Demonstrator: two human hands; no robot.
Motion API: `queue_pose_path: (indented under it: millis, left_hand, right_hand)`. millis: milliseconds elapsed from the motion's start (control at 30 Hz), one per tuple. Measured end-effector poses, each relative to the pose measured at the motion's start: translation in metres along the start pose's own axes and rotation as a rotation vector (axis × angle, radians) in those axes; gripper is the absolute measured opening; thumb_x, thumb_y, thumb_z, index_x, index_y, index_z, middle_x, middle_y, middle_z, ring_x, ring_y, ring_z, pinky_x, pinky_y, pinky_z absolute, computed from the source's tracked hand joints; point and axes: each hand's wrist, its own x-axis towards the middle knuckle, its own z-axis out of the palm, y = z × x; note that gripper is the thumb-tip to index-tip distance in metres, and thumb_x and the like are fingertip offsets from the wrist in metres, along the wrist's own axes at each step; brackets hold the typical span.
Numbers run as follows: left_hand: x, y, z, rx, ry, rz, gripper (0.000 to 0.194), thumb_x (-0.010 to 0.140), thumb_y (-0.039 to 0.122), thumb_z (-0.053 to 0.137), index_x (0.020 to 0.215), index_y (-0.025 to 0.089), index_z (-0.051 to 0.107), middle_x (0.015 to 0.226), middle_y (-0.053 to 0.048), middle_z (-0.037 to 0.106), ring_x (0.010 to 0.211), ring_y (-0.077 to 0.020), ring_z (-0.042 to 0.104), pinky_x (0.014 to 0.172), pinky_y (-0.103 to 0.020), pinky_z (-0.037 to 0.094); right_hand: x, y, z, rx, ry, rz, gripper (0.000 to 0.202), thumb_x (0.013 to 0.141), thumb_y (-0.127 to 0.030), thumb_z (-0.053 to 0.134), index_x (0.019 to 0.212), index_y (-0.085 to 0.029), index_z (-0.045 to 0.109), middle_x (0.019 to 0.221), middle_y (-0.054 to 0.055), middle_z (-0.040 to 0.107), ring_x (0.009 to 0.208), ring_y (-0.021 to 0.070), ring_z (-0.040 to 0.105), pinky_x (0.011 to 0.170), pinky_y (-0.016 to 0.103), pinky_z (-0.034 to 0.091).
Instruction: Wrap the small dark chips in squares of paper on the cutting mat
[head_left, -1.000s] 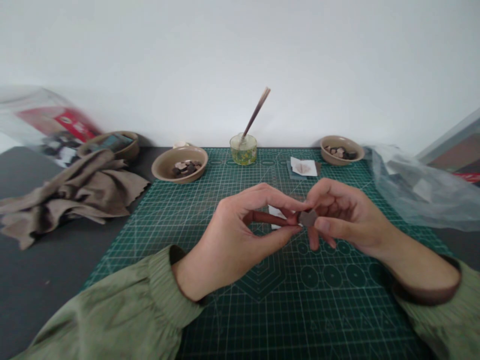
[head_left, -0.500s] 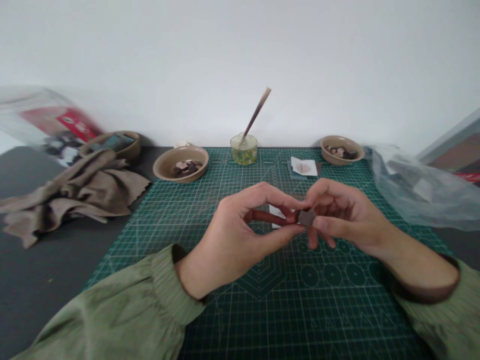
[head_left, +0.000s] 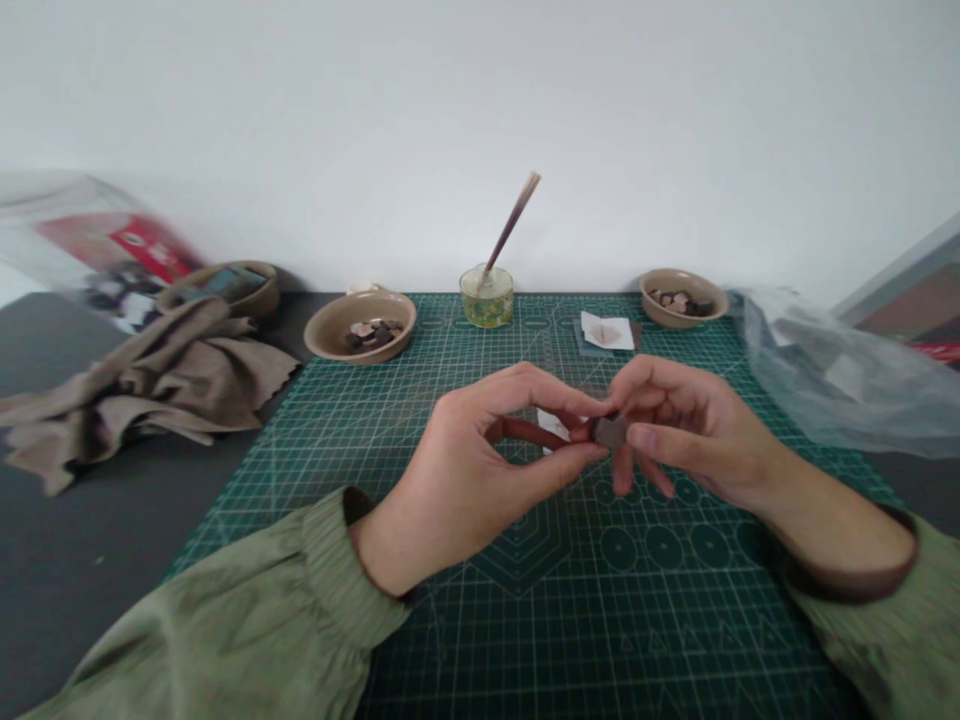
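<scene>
Over the middle of the cutting mat, the thumb and fingers of my left hand (head_left: 480, 475) pinch a small, flat, grey-brown piece with angular edges (head_left: 610, 432). My right hand (head_left: 701, 430) meets it from the other side, index finger and thumb closed on the piece's right edge, lower fingers hanging loosely. Part of the piece is covered by fingertips, and its exact kind cannot be made out. Behind my left fingers a white paper (head_left: 551, 424) lies on the mat, partly hidden.
The green cutting mat (head_left: 315, 500) spans the table. Bowls of brown and beige pieces stand at back left (head_left: 322, 342) and back right (head_left: 671, 317). Between them is a glass jar (head_left: 487, 305) holding sticks. A brown cloth (head_left: 202, 370) lies left, a clear plastic bag (head_left: 840, 375) right.
The piece has turned slightly between my fingertips, and my right thumb sits a little apart from its earlier spot. Both hands otherwise stay in place.
</scene>
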Motion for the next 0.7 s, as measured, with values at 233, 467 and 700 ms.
queue_pose_path:
  millis: [233,467,700]
  left_hand:
    - [0.008,-0.011,-0.018,0.556,-0.158,0.071,0.050,0.091,0.027,0.089,0.137,0.021,0.069,0.135,-0.011,0.074,0.123,-0.0297,0.071,0.104,-0.048,0.065]
    - [0.009,-0.025,-0.023,0.845,-0.349,0.081,0.027,0.103,0.031,0.077,0.128,0.021,0.077,0.127,-0.011,0.073,0.125,-0.0312,0.064,0.112,-0.051,0.056]
    - [0.010,-0.028,-0.016,0.835,-0.337,0.106,0.030,0.107,0.033,0.072,0.133,0.018,0.075,0.129,-0.012,0.074,0.127,-0.0307,0.063,0.113,-0.050,0.056]
  right_hand:
    - [0.005,-0.003,-0.001,-0.293,0.332,-0.095,0.030,0.097,-0.039,0.087,0.121,-0.024,0.075,0.106,0.007,0.082,0.062,0.0142,0.073,0.041,0.022,0.047]
    - [0.008,0.001,-0.003,-0.979,0.399,-0.183,0.024,0.096,-0.042,0.086,0.110,-0.024,0.079,0.088,0.003,0.076,0.064,0.0156,0.062,0.057,0.030,0.048]
    - [0.013,0.012,-0.005,-1.292,0.187,-0.162,0.019,0.095,-0.036,0.082,0.106,-0.022,0.076,0.096,0.004,0.075,0.078,0.0197,0.065,0.071,0.034,0.044]
